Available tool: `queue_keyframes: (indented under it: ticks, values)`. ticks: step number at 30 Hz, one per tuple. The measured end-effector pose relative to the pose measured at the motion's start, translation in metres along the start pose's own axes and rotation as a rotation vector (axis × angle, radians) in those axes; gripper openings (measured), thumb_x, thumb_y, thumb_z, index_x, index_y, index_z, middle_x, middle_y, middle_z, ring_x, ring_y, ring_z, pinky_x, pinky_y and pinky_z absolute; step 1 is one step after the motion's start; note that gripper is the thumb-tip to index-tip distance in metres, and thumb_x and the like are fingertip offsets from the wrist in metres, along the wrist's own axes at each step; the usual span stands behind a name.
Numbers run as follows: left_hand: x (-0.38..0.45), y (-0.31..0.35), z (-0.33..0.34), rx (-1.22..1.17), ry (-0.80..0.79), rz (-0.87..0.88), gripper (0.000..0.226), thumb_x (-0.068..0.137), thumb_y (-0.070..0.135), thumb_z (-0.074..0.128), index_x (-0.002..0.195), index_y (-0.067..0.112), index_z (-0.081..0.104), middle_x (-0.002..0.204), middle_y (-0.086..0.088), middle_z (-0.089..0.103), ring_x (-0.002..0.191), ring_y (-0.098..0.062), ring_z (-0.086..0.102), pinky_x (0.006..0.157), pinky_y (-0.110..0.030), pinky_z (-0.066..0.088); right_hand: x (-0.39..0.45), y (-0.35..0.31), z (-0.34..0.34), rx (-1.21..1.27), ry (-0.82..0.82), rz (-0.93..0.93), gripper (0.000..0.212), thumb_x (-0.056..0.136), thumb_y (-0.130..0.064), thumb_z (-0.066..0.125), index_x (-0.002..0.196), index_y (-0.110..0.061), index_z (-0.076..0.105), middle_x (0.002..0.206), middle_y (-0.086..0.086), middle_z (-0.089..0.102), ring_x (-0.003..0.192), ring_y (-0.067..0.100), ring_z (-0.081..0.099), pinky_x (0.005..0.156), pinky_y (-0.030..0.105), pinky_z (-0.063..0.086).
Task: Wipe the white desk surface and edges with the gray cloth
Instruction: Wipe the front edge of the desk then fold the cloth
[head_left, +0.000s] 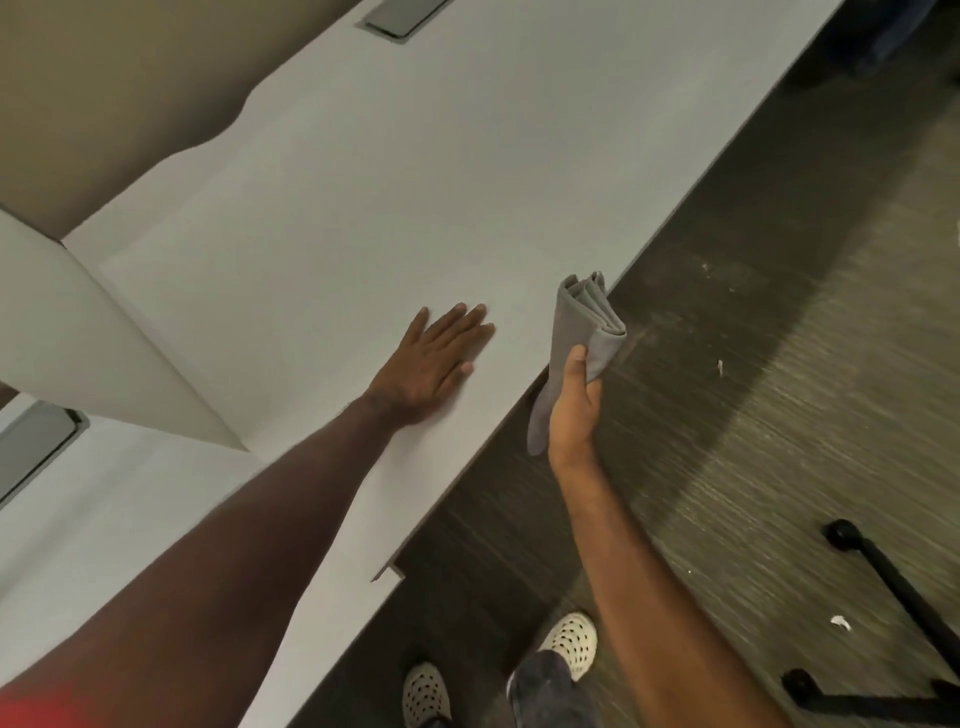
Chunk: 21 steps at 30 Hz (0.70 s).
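The white desk (374, 197) runs diagonally from lower left to upper right. My left hand (431, 364) lies flat on its top, palm down, fingers spread, near the front edge. My right hand (571, 410) is just off that front edge, gripping a folded gray cloth (584, 322). The cloth stands upright against the desk's edge, its folded top rising a little above the surface and its tail hanging below my palm.
A white divider panel (88, 338) stands on the desk at the left. Gray cable hatches sit at the top (400, 18) and far left (31, 447). Dark carpet (753, 364) with small scraps, a black chair base (893, 597) and my shoes (569, 642) lie to the right.
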<state>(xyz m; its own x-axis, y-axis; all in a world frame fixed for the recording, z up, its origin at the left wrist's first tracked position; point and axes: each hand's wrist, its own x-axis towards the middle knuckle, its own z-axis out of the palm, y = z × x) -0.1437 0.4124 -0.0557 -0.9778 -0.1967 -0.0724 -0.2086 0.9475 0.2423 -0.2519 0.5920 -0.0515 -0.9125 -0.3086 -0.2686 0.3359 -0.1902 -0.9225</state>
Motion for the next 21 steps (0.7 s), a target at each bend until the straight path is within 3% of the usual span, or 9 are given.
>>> queue_keyframes:
  ticks: [2, 4, 8, 11, 14, 17, 19, 21]
  values:
    - [0.001, 0.003, -0.005, -0.028, -0.009, -0.032, 0.058, 0.106, 0.045, 0.016, 0.161, 0.029, 0.017, 0.171, 0.009, 0.007, 0.157, -0.01, 0.0, 0.127, -0.052, 0.003, 0.003, -0.017, -0.011, 0.03, 0.013, 0.018, 0.028, 0.11, -0.023, 0.045, 0.136, -0.022, 0.053, 0.122, -0.016, 0.064, 0.11, -0.012, 0.063, 0.089, 0.003, 0.048]
    - [0.003, 0.009, -0.013, -0.059, -0.026, -0.066, 0.06, 0.104, 0.046, 0.018, 0.161, 0.028, 0.021, 0.17, 0.007, 0.01, 0.157, -0.011, 0.003, 0.127, -0.051, 0.002, 0.005, -0.039, -0.019, 0.061, 0.025, 0.072, 0.034, 0.109, -0.028, 0.048, 0.14, -0.017, 0.054, 0.118, -0.016, 0.064, 0.109, -0.007, 0.062, 0.084, 0.003, 0.05]
    - [0.009, 0.023, -0.034, -0.108, -0.114, -0.13, 0.062, 0.1, 0.043, 0.032, 0.158, 0.022, 0.029, 0.17, 0.003, 0.015, 0.157, -0.016, 0.009, 0.126, -0.05, 0.003, 0.006, -0.081, -0.025, 0.124, 0.023, 0.133, 0.026, 0.104, -0.039, 0.054, 0.126, -0.026, 0.061, 0.12, -0.009, 0.07, 0.115, 0.006, 0.066, 0.097, 0.023, 0.054]
    - [0.018, 0.042, -0.056, -0.246, -0.142, -0.267, 0.054, 0.103, 0.037, 0.047, 0.154, 0.02, 0.039, 0.167, -0.001, 0.027, 0.155, -0.02, 0.021, 0.125, -0.049, 0.013, 0.007, -0.114, -0.02, 0.117, 0.016, 0.13, 0.029, 0.101, -0.044, 0.058, 0.123, -0.026, 0.063, 0.121, -0.004, 0.072, 0.115, 0.011, 0.067, 0.11, 0.039, 0.051]
    - [0.016, 0.08, -0.076, -0.556, 0.023, -0.376, 0.05, 0.103, 0.035, 0.055, 0.15, 0.023, 0.044, 0.158, 0.0, 0.043, 0.144, -0.022, 0.042, 0.118, -0.038, 0.031, 0.007, -0.144, -0.007, 0.085, -0.01, 0.136, 0.043, 0.101, -0.046, 0.059, 0.134, -0.018, 0.06, 0.128, 0.005, 0.07, 0.121, 0.021, 0.066, 0.112, 0.045, 0.049]
    - [0.005, 0.122, -0.094, -0.884, 0.3, -0.376, 0.045, 0.103, 0.038, 0.054, 0.146, 0.027, 0.049, 0.15, 0.008, 0.052, 0.133, -0.014, 0.055, 0.112, -0.042, 0.046, 0.003, -0.167, 0.011, -0.004, -0.084, 0.139, 0.051, 0.099, -0.049, 0.06, 0.139, -0.018, 0.055, 0.127, 0.002, 0.067, 0.12, 0.02, 0.063, 0.109, 0.041, 0.048]
    - [-0.003, 0.141, -0.11, -1.099, 0.436, -0.338, 0.049, 0.1, 0.046, 0.051, 0.146, 0.029, 0.049, 0.149, 0.012, 0.054, 0.132, -0.01, 0.056, 0.109, -0.041, 0.048, -0.003, -0.178, 0.03, -0.097, -0.178, 0.133, 0.046, 0.1, -0.049, 0.058, 0.135, -0.019, 0.056, 0.117, -0.002, 0.066, 0.109, 0.014, 0.062, 0.095, 0.032, 0.05]
    - [-0.007, 0.147, -0.127, -1.267, 0.504, -0.303, 0.058, 0.096, 0.056, 0.05, 0.149, 0.033, 0.044, 0.151, 0.015, 0.051, 0.134, -0.009, 0.054, 0.107, -0.04, 0.049, -0.012, -0.181, 0.053, -0.181, -0.256, 0.108, 0.028, 0.102, -0.047, 0.055, 0.122, -0.028, 0.06, 0.106, -0.009, 0.065, 0.099, 0.005, 0.06, 0.077, 0.021, 0.048]
